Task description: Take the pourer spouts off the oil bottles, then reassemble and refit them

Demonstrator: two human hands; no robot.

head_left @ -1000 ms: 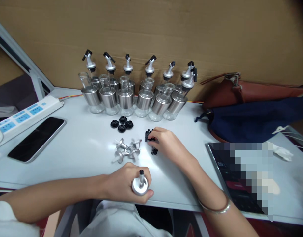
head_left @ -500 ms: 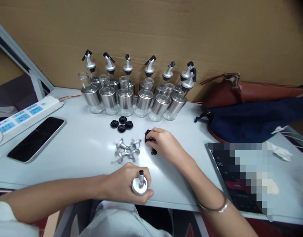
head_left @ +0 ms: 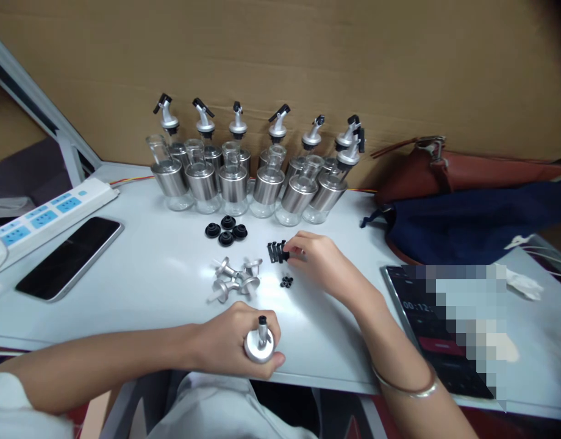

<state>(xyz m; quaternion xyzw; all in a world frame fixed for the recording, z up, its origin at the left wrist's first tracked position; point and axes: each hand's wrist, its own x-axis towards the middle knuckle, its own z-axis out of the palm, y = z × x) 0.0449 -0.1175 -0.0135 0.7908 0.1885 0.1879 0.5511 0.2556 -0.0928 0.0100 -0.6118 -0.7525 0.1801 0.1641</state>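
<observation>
a silver metal spout (head_left: 259,346) is clasped by left fingers (head_left: 267,369). a black plastic lever (head_left: 285,254) is pinched by right fingers (head_left: 299,241).

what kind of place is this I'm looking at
Perhaps a small assembly workbench: silver spouts and round black pieces lie sorted in groups, with glass-and-metal bottles standing behind them.

Brushed-metal bands (head_left: 233,185) around clear glass bottles (head_left: 268,177), satin silvery spouts (head_left: 250,285), smooth black stoppers (head_left: 226,238)
</observation>
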